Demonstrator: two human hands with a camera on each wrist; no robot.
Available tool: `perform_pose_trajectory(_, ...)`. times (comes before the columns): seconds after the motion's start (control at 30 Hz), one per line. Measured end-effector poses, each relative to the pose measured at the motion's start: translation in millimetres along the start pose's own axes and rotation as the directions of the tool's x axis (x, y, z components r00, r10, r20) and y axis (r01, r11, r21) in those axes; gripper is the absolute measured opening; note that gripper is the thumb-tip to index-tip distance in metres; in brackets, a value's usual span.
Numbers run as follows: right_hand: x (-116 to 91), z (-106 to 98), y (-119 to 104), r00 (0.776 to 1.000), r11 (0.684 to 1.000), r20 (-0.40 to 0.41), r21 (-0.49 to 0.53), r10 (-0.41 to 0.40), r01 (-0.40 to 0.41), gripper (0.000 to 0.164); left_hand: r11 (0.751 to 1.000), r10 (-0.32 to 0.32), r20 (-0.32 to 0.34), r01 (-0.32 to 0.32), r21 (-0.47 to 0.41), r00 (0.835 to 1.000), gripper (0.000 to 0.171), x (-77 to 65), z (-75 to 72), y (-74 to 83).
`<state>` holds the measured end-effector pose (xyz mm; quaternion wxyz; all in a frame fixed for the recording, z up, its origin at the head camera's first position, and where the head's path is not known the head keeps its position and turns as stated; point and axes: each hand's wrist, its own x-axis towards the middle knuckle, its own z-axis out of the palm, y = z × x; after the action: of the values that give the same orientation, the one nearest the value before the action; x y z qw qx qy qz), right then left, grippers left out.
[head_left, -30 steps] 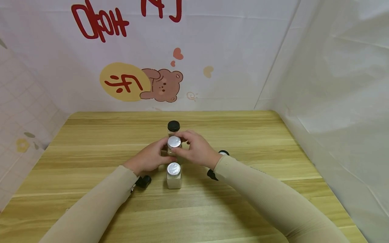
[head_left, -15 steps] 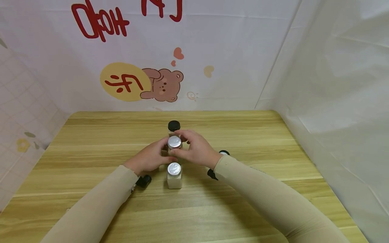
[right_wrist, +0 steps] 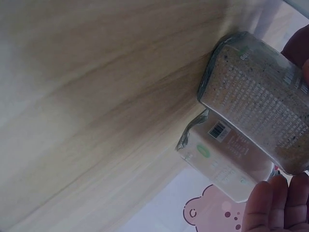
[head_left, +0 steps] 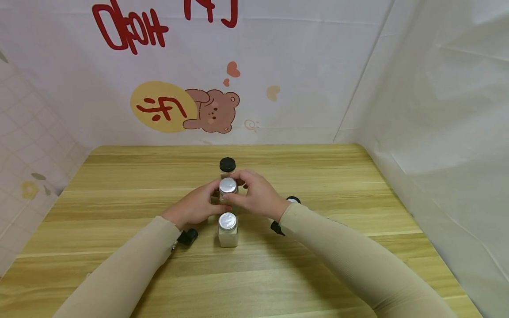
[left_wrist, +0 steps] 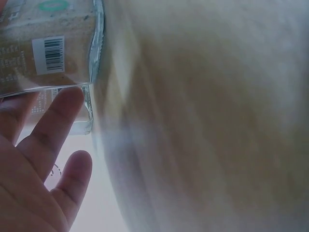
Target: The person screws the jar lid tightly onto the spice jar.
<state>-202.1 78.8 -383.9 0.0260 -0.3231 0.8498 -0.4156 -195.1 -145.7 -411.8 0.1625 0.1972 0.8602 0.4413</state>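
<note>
Three clear seasoning jars stand in a line on the wooden table. The middle jar [head_left: 228, 185], topped with silver foil, is between my hands. My left hand [head_left: 192, 205] holds its left side, with the thumb passing in front. From the right, my right hand [head_left: 256, 194] pinches it near the rim, thumb on the near side and forefinger on the far side. Speckled brown contents show through this jar [right_wrist: 251, 92] in the right wrist view. Nearest me is the front jar [head_left: 228, 234], also foil-topped. The back jar [head_left: 227, 165] wears a black lid.
A black-rimmed round piece with a white inside [head_left: 293, 200] lies right of my right wrist, partly hidden by the sleeve. White printed sheets [head_left: 310, 66] rise behind the table [head_left: 278, 274] and along both sides.
</note>
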Motion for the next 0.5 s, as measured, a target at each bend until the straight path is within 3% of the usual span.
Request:
perform_pose_trajectory(0.2,-0.5,-1.4,2.2,1.0,1.0,0.023,0.018,-0.01,0.009,0.055,1.0,0.0,0.003,0.0,0.012,1.0,0.065,0.0,0.0,-0.2)
perform_pose_trajectory(0.5,-1.6,0.3,4.4,1.0,1.0,0.006,0.015,-0.021,0.021,0.046,1.0,-0.008,0.006,0.008,0.003,1.0,0.069,0.5,-0.4,0.3)
